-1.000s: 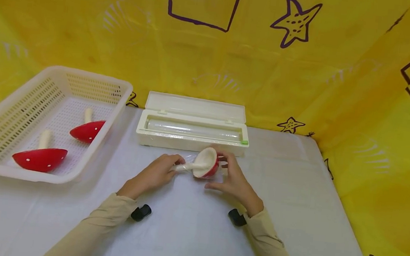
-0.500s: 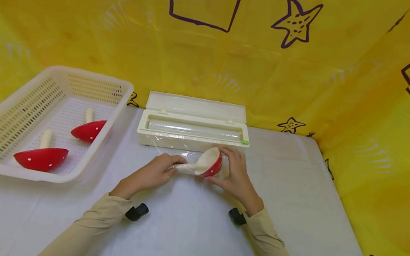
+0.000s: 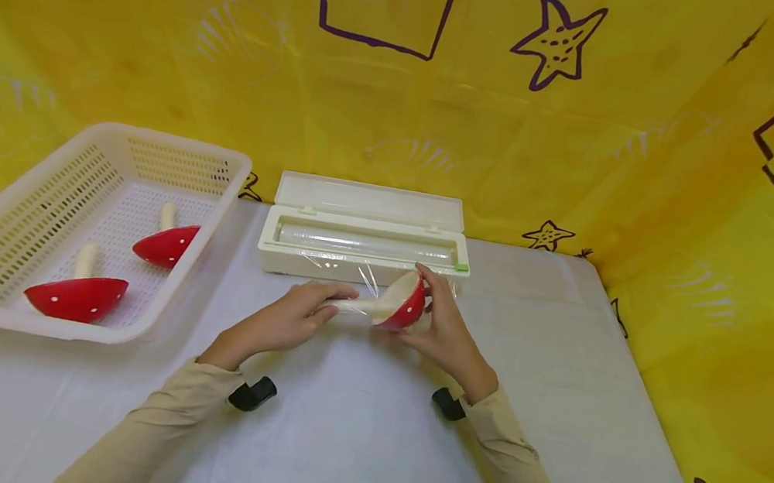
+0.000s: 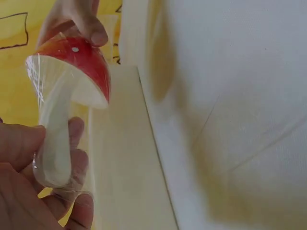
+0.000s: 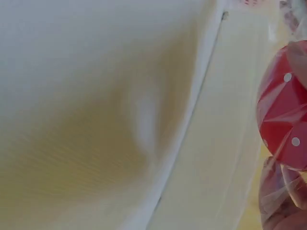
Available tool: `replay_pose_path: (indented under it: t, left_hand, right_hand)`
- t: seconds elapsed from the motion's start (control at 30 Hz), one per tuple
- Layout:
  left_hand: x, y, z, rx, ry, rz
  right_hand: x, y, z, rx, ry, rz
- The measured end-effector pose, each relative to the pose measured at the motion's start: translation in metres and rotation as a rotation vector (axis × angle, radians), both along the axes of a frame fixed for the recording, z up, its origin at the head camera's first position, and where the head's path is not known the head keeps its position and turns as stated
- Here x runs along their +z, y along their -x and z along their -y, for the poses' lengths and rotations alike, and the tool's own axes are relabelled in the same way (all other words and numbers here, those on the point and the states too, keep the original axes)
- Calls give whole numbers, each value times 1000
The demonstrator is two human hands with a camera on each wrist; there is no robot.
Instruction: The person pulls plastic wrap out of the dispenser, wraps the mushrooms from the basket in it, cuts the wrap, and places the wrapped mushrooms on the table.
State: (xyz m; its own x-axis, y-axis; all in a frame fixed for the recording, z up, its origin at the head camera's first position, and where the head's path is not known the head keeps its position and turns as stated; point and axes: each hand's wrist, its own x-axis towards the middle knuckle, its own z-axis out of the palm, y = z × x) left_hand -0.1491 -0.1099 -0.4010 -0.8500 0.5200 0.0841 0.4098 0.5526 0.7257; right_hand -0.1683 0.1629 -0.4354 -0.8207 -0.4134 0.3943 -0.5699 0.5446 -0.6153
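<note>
A toy mushroom [image 3: 410,304] with a white-dotted red cap and a pale stem is held sideways over the table, in front of the long box. Clear plastic film clings around it, glinting in the left wrist view along the cap [image 4: 91,64] and stem. My left hand [image 3: 290,318] grips the stem's end between thumb and fingers. On the other side, my right hand [image 3: 446,334] holds the cap, thumb below and fingers above. The right wrist view catches only part of the red cap [image 5: 283,112] at its edge, under wrinkled film.
Behind the hands stands a cream cling film box [image 3: 363,272], lid raised, with a film roll [image 3: 366,244] inside. At left, a white perforated basket [image 3: 115,337] contains two more mushrooms [image 3: 76,299]. A yellow patterned cloth [image 3: 400,103] hangs behind the table.
Both hands have lifted the mushroom slightly toward the box. It has turned so more of its red side shows. My right hand has closed in from around the cap to hold it.
</note>
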Motion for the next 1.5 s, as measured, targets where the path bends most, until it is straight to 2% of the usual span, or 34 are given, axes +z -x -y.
replay_pose_path:
  t: [0.17, 0.37, 0.53, 0.67, 0.9, 1.2, 1.37, 1.5]
  left_hand:
    - [5, 0, 1, 14, -27, -47]
    - [14, 2, 2, 11, -5, -143]
    - [21, 6, 0, -12, 33, -255]
    - [28, 11, 0, 25, 56, -318]
    - [44, 22, 2, 55, 4, -331]
    - [64, 35, 4, 121, -49, -285]
    - [70, 40, 4, 115, -50, -303]
    - [73, 43, 4, 103, -51, -319]
  right_hand:
    - [9, 3, 0, -10, -35, -17]
    - [20, 11, -2, 0, 18, -15]
    - [32, 15, 0, -5, 61, 51]
    - [41, 21, 1, -3, 85, 107]
    - [58, 33, 1, -40, 138, 210]
    - [75, 49, 2, -67, 153, 252]
    - [84, 54, 2, -72, 155, 297]
    - [90, 56, 2, -80, 134, 297]
